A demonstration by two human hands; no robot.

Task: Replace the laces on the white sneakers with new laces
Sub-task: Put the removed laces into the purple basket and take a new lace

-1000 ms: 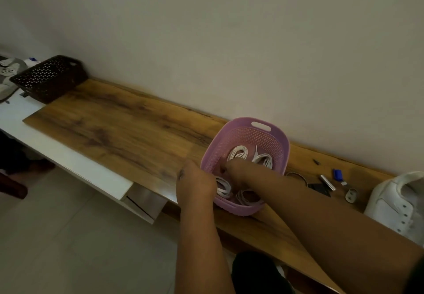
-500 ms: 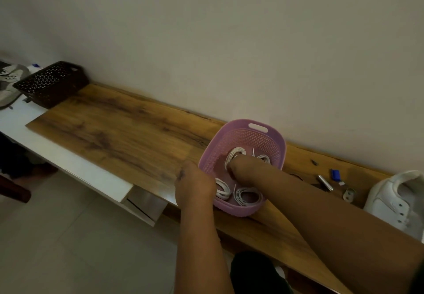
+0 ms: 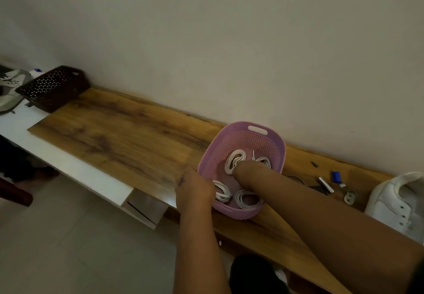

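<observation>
A purple plastic basket sits on the wooden board and holds several coiled white laces. My left hand grips the basket's near-left rim. My right hand reaches down inside the basket, its fingers curled onto the back lace coil; the fingertips are hidden. Two more coils lie at the near side of the basket. One white sneaker without laces stands at the far right of the board.
Between basket and sneaker lie a blue piece, a metal cylinder and a round fitting. A dark perforated basket and a grey shoe sit far left. The wall runs close behind; tiled floor lies below.
My right hand has shifted a little deeper toward the back coil, uncovering the two near coils. My left hand stays on the rim.
</observation>
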